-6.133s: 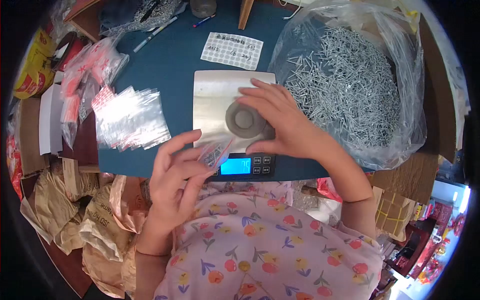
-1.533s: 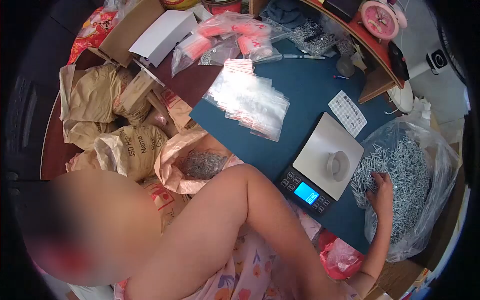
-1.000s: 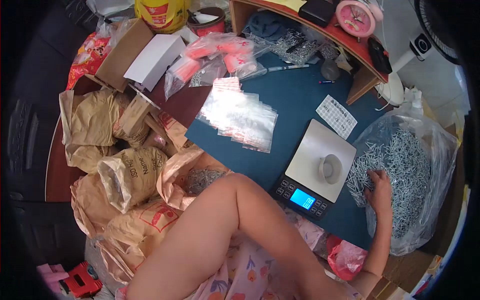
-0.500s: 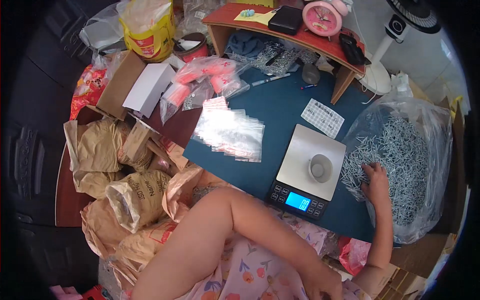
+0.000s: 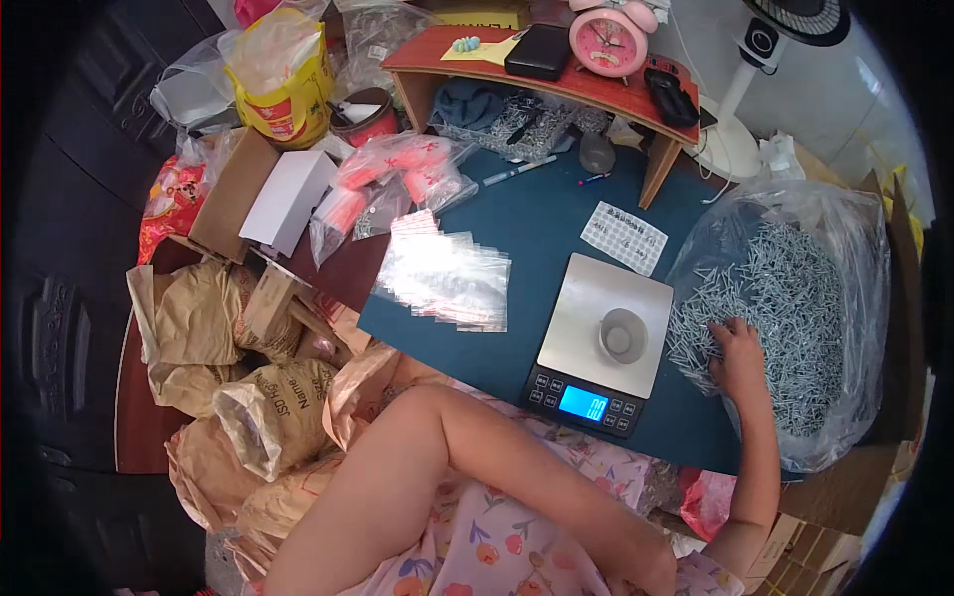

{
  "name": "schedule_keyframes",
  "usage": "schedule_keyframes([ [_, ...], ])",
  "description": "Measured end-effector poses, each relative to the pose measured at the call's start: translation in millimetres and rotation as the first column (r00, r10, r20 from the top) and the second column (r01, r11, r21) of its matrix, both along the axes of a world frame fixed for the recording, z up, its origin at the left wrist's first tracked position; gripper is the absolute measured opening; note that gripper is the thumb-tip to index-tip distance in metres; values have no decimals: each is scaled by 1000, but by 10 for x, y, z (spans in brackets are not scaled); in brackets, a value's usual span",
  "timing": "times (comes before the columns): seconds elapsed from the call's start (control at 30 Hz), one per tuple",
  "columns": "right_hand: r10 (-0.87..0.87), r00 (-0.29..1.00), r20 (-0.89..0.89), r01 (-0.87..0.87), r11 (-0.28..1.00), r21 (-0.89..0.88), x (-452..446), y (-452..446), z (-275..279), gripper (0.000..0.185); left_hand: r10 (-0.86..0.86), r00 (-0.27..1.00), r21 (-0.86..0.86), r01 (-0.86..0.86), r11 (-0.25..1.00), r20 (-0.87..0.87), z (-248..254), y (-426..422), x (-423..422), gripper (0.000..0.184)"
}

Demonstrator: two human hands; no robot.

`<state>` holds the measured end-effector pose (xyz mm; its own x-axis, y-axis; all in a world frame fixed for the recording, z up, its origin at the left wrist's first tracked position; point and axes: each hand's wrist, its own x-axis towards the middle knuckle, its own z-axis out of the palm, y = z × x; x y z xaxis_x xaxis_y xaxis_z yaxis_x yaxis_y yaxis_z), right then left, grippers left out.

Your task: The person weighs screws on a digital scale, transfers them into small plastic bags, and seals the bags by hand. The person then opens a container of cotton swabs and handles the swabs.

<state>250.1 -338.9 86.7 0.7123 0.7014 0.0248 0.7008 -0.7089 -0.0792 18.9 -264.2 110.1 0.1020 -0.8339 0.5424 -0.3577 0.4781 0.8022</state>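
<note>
My right hand (image 5: 738, 356) rests at the left side of a heap of loose silver screws (image 5: 805, 328) in a clear plastic bag (image 5: 863, 397). Its thumb and fingers are apart, with the tips among the screws; no screw shows clearly gripped. My left arm crosses my lap, and my left hand (image 5: 646, 568) lies low near my right elbow, its fingers hidden. Left of the screws stands a digital scale (image 5: 564, 333) with a lit display reading about zero. On its metal plate sits a small grey cup (image 5: 623, 336), which looks empty.
Small zip bags (image 5: 447, 283) lie fanned on the blue table (image 5: 537, 219). A label sheet (image 5: 624, 238) lies behind the scale. A red shelf (image 5: 437, 55) holds a pink alarm clock (image 5: 608, 42). Brown paper sacks (image 5: 283, 407) crowd the left, and a fan (image 5: 735, 99) stands back right.
The whole view has shifted slightly, with things on the table appearing a little further left. My right hand stays at the screws, its fingers slightly deeper among them. The cup and scale stay put.
</note>
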Motion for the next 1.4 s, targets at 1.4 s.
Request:
schedule_keyframes([
  [1.4, 10, 1000, -7, -10, 999, -32, 13, 11, 40, 57, 181, 978, -277, -202, 939, -101, 446, -363, -35, 23],
])
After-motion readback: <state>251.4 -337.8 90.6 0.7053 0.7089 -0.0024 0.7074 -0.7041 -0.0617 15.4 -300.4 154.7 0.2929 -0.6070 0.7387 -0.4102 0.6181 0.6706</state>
